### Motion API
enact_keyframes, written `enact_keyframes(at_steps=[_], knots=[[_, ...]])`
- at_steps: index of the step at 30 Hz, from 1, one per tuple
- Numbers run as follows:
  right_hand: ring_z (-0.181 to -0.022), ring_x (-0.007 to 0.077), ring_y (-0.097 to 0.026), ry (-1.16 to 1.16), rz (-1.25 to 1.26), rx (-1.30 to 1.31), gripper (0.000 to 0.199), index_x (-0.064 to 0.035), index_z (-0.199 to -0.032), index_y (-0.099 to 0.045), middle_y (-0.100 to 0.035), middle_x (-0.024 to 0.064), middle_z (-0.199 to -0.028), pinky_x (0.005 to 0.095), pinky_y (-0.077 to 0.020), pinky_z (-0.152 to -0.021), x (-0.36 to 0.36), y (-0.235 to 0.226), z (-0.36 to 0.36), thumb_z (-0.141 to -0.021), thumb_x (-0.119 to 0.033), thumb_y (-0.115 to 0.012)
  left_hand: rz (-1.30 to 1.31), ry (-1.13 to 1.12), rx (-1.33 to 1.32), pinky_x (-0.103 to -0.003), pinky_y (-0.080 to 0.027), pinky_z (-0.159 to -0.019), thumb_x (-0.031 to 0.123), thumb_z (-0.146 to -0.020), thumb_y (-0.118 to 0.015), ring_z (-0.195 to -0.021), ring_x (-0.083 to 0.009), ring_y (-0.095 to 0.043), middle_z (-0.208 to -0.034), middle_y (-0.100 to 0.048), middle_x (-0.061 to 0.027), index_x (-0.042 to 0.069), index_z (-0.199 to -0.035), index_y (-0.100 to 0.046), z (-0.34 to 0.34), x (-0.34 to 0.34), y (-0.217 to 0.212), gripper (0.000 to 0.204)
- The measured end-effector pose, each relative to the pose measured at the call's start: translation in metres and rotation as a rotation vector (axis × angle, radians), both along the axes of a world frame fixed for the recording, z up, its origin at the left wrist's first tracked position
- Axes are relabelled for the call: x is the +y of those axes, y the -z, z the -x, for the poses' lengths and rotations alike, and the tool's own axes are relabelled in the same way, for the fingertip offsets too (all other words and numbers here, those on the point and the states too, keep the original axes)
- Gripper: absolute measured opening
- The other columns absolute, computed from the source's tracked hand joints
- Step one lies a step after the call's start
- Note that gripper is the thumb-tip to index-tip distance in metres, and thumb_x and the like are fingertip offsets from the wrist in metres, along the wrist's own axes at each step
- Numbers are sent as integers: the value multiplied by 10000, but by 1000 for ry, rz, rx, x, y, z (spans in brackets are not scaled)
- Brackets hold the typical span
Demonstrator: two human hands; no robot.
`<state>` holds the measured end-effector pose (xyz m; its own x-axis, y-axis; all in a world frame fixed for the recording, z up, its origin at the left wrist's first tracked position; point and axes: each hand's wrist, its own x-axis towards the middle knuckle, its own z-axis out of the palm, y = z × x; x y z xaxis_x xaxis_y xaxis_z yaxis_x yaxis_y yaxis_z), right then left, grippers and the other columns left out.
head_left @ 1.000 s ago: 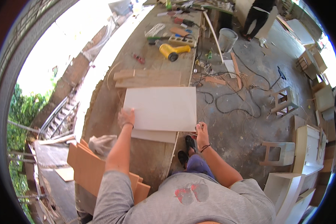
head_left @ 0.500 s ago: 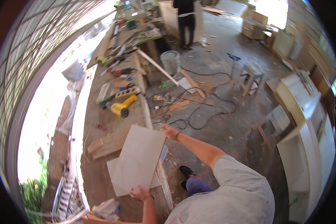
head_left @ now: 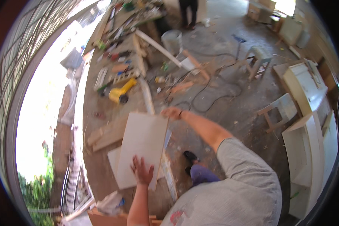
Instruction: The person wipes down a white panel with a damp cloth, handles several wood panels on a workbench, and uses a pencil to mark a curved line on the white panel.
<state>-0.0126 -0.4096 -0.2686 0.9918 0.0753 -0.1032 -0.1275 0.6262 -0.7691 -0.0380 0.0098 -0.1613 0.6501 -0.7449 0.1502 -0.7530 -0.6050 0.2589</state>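
A pale rectangular board (head_left: 139,139) lies on the workbench, partly over another white board (head_left: 113,160). My left hand (head_left: 141,171) rests flat on the near part of the upper board, fingers spread. At that board's far right corner is my right hand (head_left: 171,112), its fingers curled and blurred; what they hold, if anything, cannot be made out. Beyond the boards a yellow power tool with a black end (head_left: 120,92) lies on the bench. Wooden planks (head_left: 108,133) sit just left of the boards.
The bench (head_left: 96,177) carries tools farther off and a crumpled plastic bag (head_left: 111,203) near me. Cables (head_left: 203,109), wood scraps and a bucket (head_left: 172,40) are on the floor. Stools (head_left: 258,60) and cabinets (head_left: 303,158) stand right. A person (head_left: 188,13) stands far off.
My left hand has gone from the board's near edge to lying flat on its face. My right hand stays at the far right corner. The whole view has shifted slightly.
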Motion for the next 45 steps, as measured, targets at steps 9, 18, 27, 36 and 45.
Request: enact_keyframes(at_steps=[9,18,27,36,45], knots=[[-1141,190,-527,130,932,-8,407,-69,-1255,-550,-600,97,-1194,322,-405,-975,33,-68,25,-960,-347,-526,-138,-45,106,-534,-126,-1131,424,-817,-579,-1415,-326,-196,-1526,-238,-138,159,-1407,-402,-5,1,-13,670],[-646,87,-462,493,927,122,329,-75,-1184,-566,-530,-10,-738,247,-397,-595,56,-48,54,-963,-315,-527,-99,-67,123,-535,-126,-1132,409,-808,-608,-1420,-321,-189,-1533,-227,-123,159,-1400,-414,-1,-2,-15,671],[-661,90,-496,459,1125,35,306,-100,-1180,-595,-560,16,-732,256,-423,-618,35,-66,25,-952,-300,-557,-111,-73,127,-509,-102,-1146,466,-837,-549,-1428,-291,-175,-1539,-215,-111,171,-1405,-416,-4,-2,-16,654],[-769,91,-552,417,1170,-67,310,-106,-1188,-595,-635,56,-843,245,-453,-716,32,-61,28,-947,-299,-574,-67,-85,169,-507,-113,-1147,430,-819,-584,-1427,-290,-182,-1533,-233,-113,159,-1379,-446,-4,-1,-19,637],[-562,151,-512,1009,1276,193,285,-100,-1129,-565,-556,51,-653,294,-421,-537,81,-40,32,-945,-317,-562,-71,-88,162,-504,-110,-1148,446,-829,-564,-1429,-285,-177,-1534,-229,-114,157,-1381,-444,-3,-2,-21,634]])
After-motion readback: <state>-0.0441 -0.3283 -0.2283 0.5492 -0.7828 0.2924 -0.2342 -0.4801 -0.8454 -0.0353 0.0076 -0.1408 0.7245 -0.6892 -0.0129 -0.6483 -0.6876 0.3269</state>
